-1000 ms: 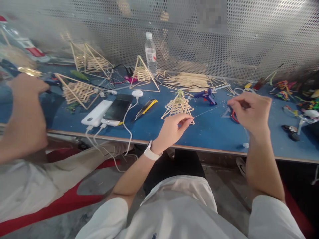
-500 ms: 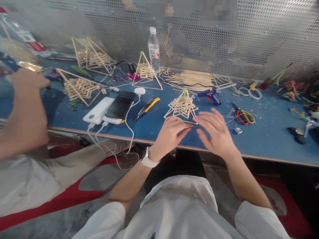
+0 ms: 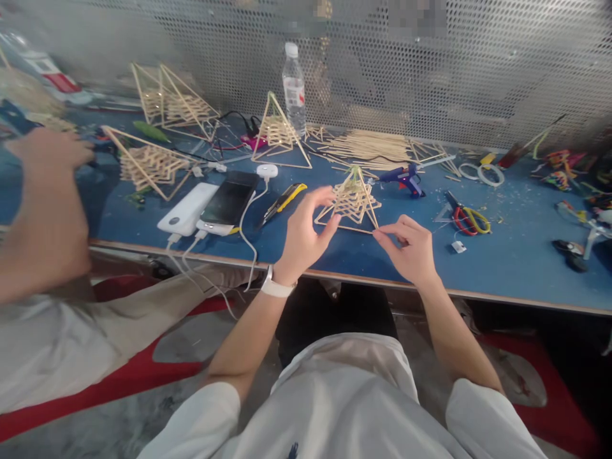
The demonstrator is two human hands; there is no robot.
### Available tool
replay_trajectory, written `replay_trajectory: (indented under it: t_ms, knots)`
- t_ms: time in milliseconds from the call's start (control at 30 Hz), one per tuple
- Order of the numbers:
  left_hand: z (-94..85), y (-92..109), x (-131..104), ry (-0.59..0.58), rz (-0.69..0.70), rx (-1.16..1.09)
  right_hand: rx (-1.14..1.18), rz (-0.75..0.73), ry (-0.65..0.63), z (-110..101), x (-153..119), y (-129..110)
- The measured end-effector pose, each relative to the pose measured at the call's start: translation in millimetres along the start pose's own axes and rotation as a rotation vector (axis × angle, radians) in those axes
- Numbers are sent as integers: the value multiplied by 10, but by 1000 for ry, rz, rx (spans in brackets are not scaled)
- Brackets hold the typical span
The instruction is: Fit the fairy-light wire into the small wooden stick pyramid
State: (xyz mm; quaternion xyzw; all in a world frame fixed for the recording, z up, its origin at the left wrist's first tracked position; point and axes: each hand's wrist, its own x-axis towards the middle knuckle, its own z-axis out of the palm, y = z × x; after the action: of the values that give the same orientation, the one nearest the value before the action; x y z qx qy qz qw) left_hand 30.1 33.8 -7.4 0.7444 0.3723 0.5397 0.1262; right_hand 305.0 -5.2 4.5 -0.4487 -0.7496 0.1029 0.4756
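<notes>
A small pyramid of thin wooden sticks (image 3: 354, 205) stands on the blue table in front of me, with stacked stick layers inside and a greenish tip. My left hand (image 3: 308, 231) is at its left side, thumb and fingers spread apart, with nothing held in them. At the front right corner, my right hand (image 3: 407, 247) pinches the end of the pyramid's sticks between thumb and fingertips. Just behind the pyramid on the right lies a blue glue gun (image 3: 404, 178).
A yellow utility knife (image 3: 283, 204), a phone (image 3: 229, 201) and a white power bank (image 3: 187, 209) with cables lie left. Scissors (image 3: 466, 213) lie right. Loose sticks (image 3: 366, 150), a water bottle (image 3: 294, 89) and another stick pyramid (image 3: 280, 134) stand behind. A co-worker's hand (image 3: 50, 153) is far left.
My left hand has lifted from the pyramid's front edge and moved left and back, opening. My right hand has come down from open to pinch the front right corner.
</notes>
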Motion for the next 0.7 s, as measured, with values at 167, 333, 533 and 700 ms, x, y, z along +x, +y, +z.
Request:
replay_trajectory:
  t_ms: [167,333,533,700]
  knots:
    - [134,-384,24,-138,-89,40,9,37,157,82,34,18]
    - [194,-406,-24,-77,-136,-79,32,13,246,141,16,45]
    - [140,-231,-39,-39,-127,-97,66,6,203,157,-65,48]
    - [106,-159,-41,-51,-70,-58,98,61,150,156,-80,45]
